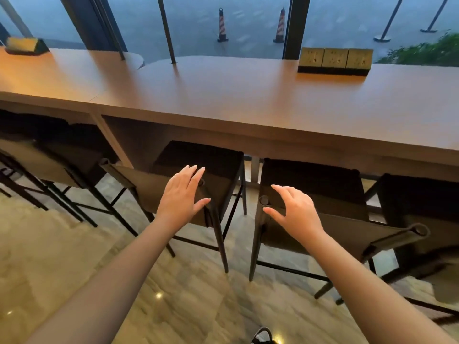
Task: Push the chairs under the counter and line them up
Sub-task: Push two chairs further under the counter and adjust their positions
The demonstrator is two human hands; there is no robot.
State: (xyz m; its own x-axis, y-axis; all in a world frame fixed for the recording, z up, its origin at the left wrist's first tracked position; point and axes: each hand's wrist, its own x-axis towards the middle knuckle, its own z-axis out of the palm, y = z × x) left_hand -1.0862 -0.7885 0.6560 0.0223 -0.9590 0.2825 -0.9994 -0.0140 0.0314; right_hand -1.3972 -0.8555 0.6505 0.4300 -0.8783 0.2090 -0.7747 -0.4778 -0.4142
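Two chairs stand just in front of the counter [248,100], seats partly under its edge: the left chair [198,167] at about 11 o'clock from the person, the right chair [313,187] at about 1 o'clock, a narrow gap between them. The left hand [182,194] lies flat, fingers straight, on the left chair's backrest, gripping nothing; the right hand [295,211] hovers spread and relaxed over the right chair's back corner, also holding nothing, and whether it touches is hard to tell. The likely risks: a push placed at one corner could swing a chair round instead of sending it straight, knocking its frame into its neighbour; thin legs may judder or scrape on the polished stone floor [173,294]; a push high on the soft backrest could tip the chair forward rather than slide it, or jam the back against the counter edge. The chairs look like slim black metal frames with dark fabric seats and sling backs pinned at round-capped posts. The counter is smooth brown wood-look board, long and flat, with a block of brass-toned sockets [335,61] at 1 o'clock. More chairs [57,155] sit at 10 o'clock.
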